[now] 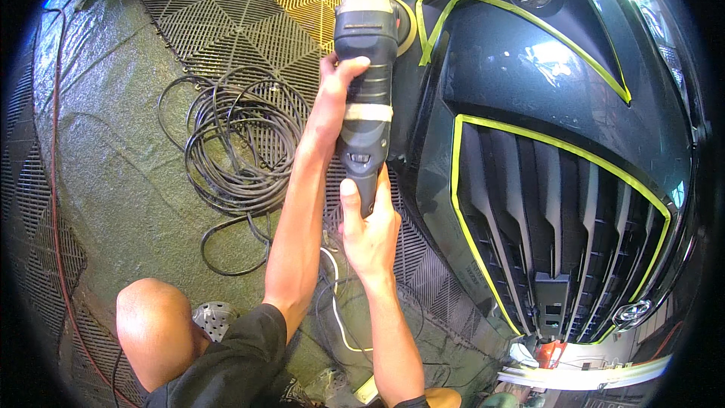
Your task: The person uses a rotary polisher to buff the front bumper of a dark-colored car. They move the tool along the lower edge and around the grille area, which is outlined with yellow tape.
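As right hand [372,236] grips handle [368,190] | polisher [371,91]: long axis forward | pad [408,26] rightward

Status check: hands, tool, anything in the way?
Left hand grips polisher, right hand on rear handle. Pad beside taped bumper, contact unclear. Coiled black cable lies left; nothing seen blocking.

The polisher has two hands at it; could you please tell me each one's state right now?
Left hand: closed, holding the polisher by its body.
Right hand: closed, holding its rear handle.
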The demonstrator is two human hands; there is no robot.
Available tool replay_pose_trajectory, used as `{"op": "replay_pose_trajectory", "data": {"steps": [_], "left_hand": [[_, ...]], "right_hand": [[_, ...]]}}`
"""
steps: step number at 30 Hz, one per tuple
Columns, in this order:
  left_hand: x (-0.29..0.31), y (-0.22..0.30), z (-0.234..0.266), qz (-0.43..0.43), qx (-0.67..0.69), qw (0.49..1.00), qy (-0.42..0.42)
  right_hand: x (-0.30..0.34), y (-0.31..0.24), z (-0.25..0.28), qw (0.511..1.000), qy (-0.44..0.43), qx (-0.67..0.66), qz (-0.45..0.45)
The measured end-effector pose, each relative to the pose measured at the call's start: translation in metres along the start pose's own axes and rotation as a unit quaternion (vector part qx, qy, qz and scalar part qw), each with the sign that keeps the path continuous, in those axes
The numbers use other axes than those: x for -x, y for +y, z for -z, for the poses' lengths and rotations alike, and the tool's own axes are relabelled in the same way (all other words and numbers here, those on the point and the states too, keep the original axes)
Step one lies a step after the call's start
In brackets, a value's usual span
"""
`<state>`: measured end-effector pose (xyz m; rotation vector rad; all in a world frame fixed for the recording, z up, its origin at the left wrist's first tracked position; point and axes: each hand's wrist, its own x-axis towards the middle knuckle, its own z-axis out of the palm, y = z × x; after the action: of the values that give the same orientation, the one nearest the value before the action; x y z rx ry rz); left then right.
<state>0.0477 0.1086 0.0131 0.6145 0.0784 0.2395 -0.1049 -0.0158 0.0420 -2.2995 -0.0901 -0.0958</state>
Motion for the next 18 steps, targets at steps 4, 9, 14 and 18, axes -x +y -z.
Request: {"op": "replay_pose_trajectory", "data": {"steps": [4, 9, 14, 18], "left_hand": [[-0.013, 0.007, -0.002, -0.008, 0.047, 0.999, -0.024], [-0.031, 0.022, -0.008, 0.02, 0.045, 0.998, -0.032], [-0.05, 0.034, -0.015, -0.007, 0.016, 0.999, -0.044], [-0.057, 0.034, -0.02, -0.054, -0.041, 0.997, -0.025]], "right_hand": [[-0.015, -0.007, -0.002, 1.0, 0.012, 0.02, 0.016], [-0.037, -0.021, -0.002, 1.0, 0.005, -0.007, 0.004], [-0.049, -0.045, -0.003, 0.999, 0.002, -0.05, -0.013], [-0.049, -0.057, 0.004, 0.989, -0.031, -0.13, -0.068]]}}
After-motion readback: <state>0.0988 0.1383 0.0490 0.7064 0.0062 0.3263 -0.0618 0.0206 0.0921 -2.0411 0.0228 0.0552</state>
